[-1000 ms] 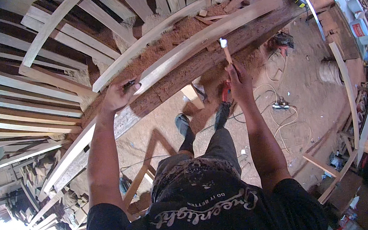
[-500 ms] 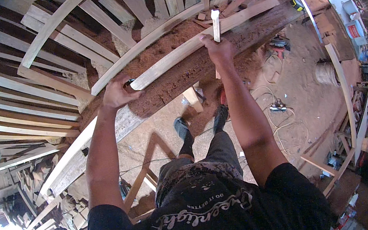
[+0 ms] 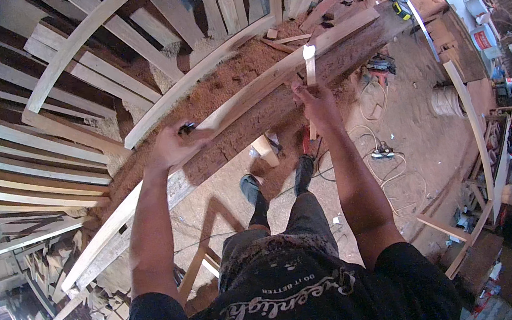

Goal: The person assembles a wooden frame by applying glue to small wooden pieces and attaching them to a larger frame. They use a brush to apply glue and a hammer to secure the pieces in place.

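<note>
A long pale wooden beam runs across in front of me, along a darker, rough plank dusted with sawdust. My left hand is at the beam, fingers closed round a small dark thing whose kind I cannot make out. The fingers are slightly blurred. In my right hand is a narrow pale wooden stick, gripped partway along. Its bright upper end reaches over the beam, and its lower end shows below the fist.
Curved boards and many planks lie beyond the beam. A yellow-and-black handsaw rests at the beam's far right end. A power tool and a cable with a socket block lie on the floor. Wood offcuts pile up at left.
My right hand has moved down a little with the stick, its thumb now away from the beam. My left hand has shifted slightly, its fingers now reaching further right across the beam.
</note>
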### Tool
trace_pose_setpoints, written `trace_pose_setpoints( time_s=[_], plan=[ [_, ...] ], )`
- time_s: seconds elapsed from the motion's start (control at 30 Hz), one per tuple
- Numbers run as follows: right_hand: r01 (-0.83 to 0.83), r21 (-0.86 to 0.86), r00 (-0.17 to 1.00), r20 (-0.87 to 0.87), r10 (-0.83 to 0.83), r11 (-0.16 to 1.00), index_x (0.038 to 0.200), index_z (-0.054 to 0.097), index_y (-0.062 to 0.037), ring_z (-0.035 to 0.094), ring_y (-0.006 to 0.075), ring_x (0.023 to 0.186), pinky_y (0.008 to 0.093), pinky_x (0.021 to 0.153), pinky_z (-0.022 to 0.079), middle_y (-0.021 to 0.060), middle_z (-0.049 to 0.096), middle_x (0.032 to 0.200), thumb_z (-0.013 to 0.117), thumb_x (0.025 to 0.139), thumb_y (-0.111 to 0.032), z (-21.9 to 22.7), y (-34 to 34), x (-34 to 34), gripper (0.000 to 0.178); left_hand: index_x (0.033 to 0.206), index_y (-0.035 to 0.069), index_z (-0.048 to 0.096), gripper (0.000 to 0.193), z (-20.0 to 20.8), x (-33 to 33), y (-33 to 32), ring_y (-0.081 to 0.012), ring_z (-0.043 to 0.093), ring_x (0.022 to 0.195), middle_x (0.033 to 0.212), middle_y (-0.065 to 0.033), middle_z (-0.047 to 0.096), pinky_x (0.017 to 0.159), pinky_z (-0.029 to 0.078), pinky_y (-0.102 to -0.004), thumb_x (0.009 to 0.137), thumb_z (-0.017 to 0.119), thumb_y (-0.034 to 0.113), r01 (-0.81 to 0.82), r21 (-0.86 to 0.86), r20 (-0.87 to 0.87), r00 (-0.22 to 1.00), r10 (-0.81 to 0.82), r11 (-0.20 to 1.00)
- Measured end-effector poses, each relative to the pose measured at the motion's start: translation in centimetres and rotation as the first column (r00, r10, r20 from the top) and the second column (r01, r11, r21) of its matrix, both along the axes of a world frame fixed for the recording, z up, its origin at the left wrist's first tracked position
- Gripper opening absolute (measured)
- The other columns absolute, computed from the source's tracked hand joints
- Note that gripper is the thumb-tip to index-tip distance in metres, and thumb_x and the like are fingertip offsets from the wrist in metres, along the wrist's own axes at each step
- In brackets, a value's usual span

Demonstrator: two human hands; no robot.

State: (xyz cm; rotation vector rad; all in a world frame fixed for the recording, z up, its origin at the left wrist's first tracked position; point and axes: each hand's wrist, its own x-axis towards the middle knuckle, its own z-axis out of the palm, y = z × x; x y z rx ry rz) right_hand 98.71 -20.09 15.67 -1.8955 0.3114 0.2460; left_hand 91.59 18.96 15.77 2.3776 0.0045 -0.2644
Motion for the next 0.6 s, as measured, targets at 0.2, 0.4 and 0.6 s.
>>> trace_pose_setpoints(
  time_s=[0.2,0.4,0.6],
  plan=[
    [0.107,0.452,0.994,-0.018,-0.111,0.886,0.120,0.064,-0.0098,0.061,0.0118,0.080,0.0295,0.060,0.046,0.0049,0.065,0.113,0.064,0.103,-0.038,-1.5,0.0,-3.3,0.033,0.114,0.003,0.070,0.043,0.7,4.7,-7.9,-0.0175,0.068,0.087,0.099,-0.0105,0.074,0.080,0.056,-0.0349,0.083,0.086,0.028,-0.049,-0.125,0.336,0.938,0.089,0.991],
    [0.121,0.564,0.976,0.083,-0.201,0.817,0.129,0.064,-0.0042,0.060,0.0148,0.103,0.0334,0.094,0.049,0.0047,0.066,0.113,0.052,0.109,-0.034,4.6,2.8,-6.2,0.038,0.107,0.002,0.072,0.038,6.2,-0.7,-19.4,-0.0248,0.071,0.080,0.093,-0.0133,0.074,0.073,0.056,-0.0396,0.085,0.083,0.031,0.125,-0.402,0.218,0.975,-0.038,0.907],
    [0.040,0.523,0.975,0.164,-0.147,0.851,0.123,0.067,-0.0017,0.060,0.0185,0.108,0.0342,0.101,0.045,0.0039,0.066,0.109,0.057,0.106,-0.038,5.1,-0.1,-3.3,0.041,0.107,0.004,0.070,0.017,5.9,0.4,-21.5,-0.0194,0.066,0.077,0.093,-0.0097,0.072,0.070,0.053,-0.0355,0.096,0.069,0.017,-0.027,-0.395,0.237,0.963,0.130,0.918]
  ],
)
